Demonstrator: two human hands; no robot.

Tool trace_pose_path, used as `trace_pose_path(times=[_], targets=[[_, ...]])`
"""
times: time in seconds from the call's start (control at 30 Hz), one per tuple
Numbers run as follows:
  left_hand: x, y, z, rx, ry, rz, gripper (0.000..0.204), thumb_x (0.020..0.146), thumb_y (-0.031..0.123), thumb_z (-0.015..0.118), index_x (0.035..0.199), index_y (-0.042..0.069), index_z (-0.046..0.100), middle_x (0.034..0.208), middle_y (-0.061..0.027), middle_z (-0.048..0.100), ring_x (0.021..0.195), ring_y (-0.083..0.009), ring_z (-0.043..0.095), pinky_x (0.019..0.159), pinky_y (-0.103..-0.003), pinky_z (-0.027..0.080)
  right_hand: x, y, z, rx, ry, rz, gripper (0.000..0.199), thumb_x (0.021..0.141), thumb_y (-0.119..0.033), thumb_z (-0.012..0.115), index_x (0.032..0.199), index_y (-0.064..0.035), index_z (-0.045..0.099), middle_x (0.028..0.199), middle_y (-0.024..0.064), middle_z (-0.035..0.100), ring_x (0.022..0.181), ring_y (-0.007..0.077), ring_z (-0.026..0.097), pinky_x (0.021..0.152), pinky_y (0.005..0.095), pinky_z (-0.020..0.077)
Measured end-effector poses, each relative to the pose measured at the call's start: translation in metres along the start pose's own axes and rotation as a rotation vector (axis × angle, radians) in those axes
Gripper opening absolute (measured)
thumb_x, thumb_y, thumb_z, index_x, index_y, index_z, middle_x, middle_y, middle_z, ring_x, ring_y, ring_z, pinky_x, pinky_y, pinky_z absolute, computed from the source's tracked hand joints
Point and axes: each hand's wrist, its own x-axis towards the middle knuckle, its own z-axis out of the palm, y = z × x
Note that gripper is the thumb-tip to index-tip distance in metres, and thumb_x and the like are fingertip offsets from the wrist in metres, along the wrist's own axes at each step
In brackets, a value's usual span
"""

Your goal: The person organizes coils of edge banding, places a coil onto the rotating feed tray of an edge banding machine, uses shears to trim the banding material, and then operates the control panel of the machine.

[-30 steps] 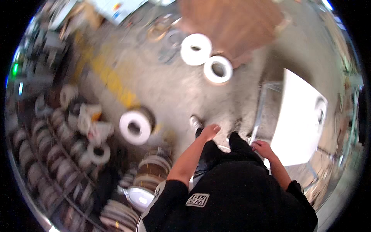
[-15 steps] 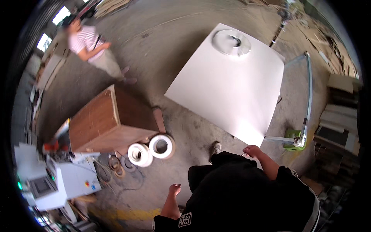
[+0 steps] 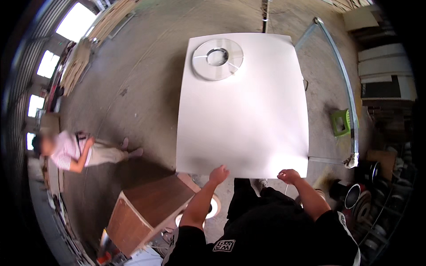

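Hands first: your left hand (image 3: pixel 219 174) and your right hand (image 3: pixel 289 176) both touch the near edge of the big white board (image 3: pixel 242 115). Fingers curl at that edge, but you cannot tell if they really hold it.

On the far end of the board lies a flat round reel (image 3: pixel 217 58). Left of the board, near your left arm, stands a brown wooden box (image 3: pixel 148 212). Farther left of the board, another person (image 3: pixel 77 150) walks on the floor.

Keep both hands level and well apart on the edge, so the board stays flat and the reel does not slide.
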Motion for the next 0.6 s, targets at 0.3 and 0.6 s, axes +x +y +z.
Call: trace_pose_path(times=[0.3,0.6], targets=[[0.354,0.103,-0.209,0.423,0.427,0.284,0.07,0.085,0.043,0.072,0.136,0.002,0.049,0.124,-0.018,0.062,0.119,-0.0336,0.057,0.098,-0.046,0.048,-0.015,-0.03,0.045,0.269,0.108,0.261,0.042,0.088,-0.047,0.065,0.111,-0.013,0.073,0.1,0.011,0.075,0.093,0.0262,0.072,0.084,0.0369,0.0561],[0.543,0.168,-0.343,0.732,0.236,0.135,0.097,0.075,0.071,0.069,0.141,0.002,0.049,0.147,-0.0159,0.051,0.141,-0.0291,0.041,0.121,-0.052,0.022,-0.091,-0.055,0.078,0.478,0.057,0.634,0.04,0.089,-0.042,0.068,0.111,-0.0096,0.074,0.095,0.0086,0.076,0.088,0.019,0.072,0.082,0.0344,0.0556]])
